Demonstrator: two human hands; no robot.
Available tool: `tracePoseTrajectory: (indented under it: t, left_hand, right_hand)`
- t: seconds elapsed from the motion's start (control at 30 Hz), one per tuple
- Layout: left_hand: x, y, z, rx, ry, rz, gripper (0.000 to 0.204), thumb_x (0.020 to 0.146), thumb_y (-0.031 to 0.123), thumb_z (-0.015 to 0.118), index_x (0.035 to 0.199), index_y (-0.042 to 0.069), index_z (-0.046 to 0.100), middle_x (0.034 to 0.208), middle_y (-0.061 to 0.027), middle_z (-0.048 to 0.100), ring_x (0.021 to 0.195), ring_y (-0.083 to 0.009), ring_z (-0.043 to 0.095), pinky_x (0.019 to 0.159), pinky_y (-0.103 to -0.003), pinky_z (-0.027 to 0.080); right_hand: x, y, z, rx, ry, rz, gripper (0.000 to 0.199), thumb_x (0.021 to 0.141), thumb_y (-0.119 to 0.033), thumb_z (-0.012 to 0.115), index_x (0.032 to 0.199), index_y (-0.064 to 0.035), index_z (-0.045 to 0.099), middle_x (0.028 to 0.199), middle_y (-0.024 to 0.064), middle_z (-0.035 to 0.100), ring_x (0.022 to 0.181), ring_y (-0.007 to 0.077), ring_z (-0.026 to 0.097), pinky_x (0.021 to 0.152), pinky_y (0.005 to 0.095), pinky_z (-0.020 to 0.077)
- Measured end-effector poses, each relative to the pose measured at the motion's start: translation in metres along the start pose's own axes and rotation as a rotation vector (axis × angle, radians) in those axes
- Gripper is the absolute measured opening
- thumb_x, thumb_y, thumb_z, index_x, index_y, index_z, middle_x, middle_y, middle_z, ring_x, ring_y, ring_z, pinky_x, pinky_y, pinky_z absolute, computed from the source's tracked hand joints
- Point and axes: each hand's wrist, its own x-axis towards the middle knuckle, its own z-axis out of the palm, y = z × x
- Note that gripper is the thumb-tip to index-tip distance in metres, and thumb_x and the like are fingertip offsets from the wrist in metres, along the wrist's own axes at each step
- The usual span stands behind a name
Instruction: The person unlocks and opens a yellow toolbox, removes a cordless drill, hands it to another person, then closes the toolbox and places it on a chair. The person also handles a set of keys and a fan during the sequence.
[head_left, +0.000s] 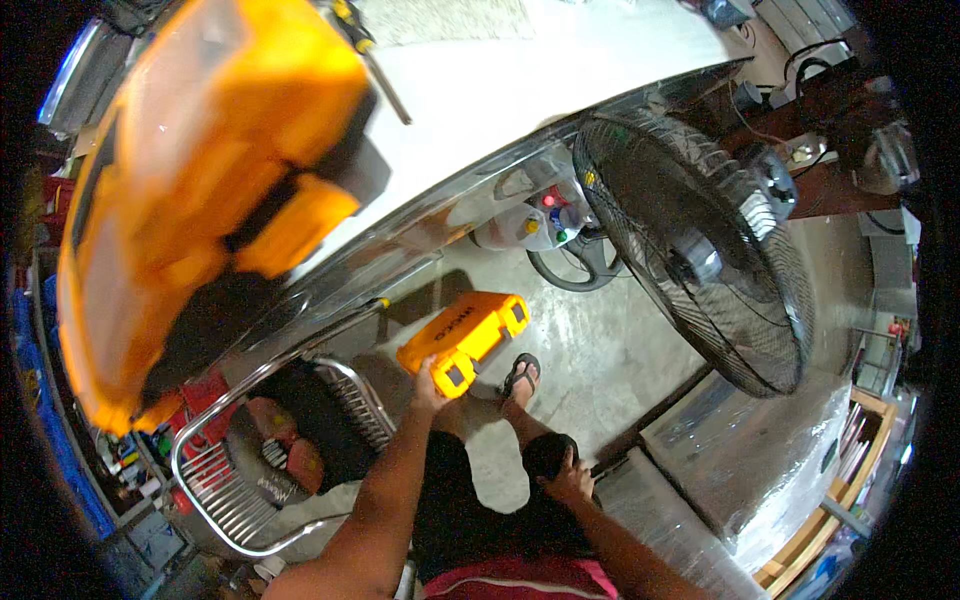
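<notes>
My left hand (430, 385) grips a small yellow hard case (450, 335) by its near left end. The case has dark latches and hangs over the floor in front of my legs, apparently closed. My right hand (570, 482) lies on the knee of my black shorts (548, 455), fingers spread and nothing seen in them. At the upper left, close to the camera, looms a large orange-yellow case-like object (220, 130), blurred, with black parts. Beside it on the white tabletop (480, 85) lies a screwdriver (378, 72) with a yellow and black handle.
A black pedestal fan (690, 250) stands at the right, its round base (575, 265) on the floor. A chrome-framed chair (260, 545) with a neck pillow (255, 450) on it is at the left. Plastic-wrapped boxes (740, 460) stand at the lower right, bottles (550, 220) under the table.
</notes>
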Motion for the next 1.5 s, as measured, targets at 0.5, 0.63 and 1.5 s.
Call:
tracePoseTrajectory:
  t: [0.5, 0.63, 1.5]
  left_hand:
    - [0.205, 0.105, -0.044, -0.171, 0.290, 0.489, 0.067, 0.100, 0.064, 0.047, 0.141, 0.011, 0.056, 0.135, -0.0106, 0.064, 0.116, -0.0336, 0.065, 0.088, -0.051, 0.058]
    - [0.186, 0.128, -0.046, -0.027, 0.660, 0.538, 0.070, 0.096, 0.061, 0.062, 0.143, 0.009, 0.052, 0.143, -0.0085, 0.057, 0.120, -0.0297, 0.062, 0.084, -0.038, 0.059]
    - [-0.492, 0.114, 0.265, 1.579, 0.549, 1.250, 0.026, 0.096, 0.026, 0.069, 0.110, 0.005, 0.073, 0.098, -0.0167, 0.072, 0.087, -0.0350, 0.071, 0.077, -0.044, 0.057]
  right_hand:
    - [-0.004, -0.026, 0.013, -0.100, 0.222, 0.131, 0.111, 0.077, -0.069, 0.072, 0.160, -0.0068, 0.032, 0.132, 0.0245, 0.054, 0.122, 0.0407, 0.056, 0.100, 0.0480, 0.0511]
    - [-0.002, -0.029, 0.005, -0.080, 0.236, 0.122, 0.110, 0.077, -0.068, 0.073, 0.159, -0.0065, 0.034, 0.131, 0.0246, 0.053, 0.120, 0.0410, 0.057, 0.099, 0.0485, 0.0515]
    - [-0.117, -0.235, -0.396, 1.112, 0.356, -1.266, 0.016, 0.105, -0.021, 0.063, 0.102, -0.0055, 0.063, 0.086, -0.0006, 0.061, 0.076, 0.0098, 0.058, 0.070, 0.0277, 0.0507]
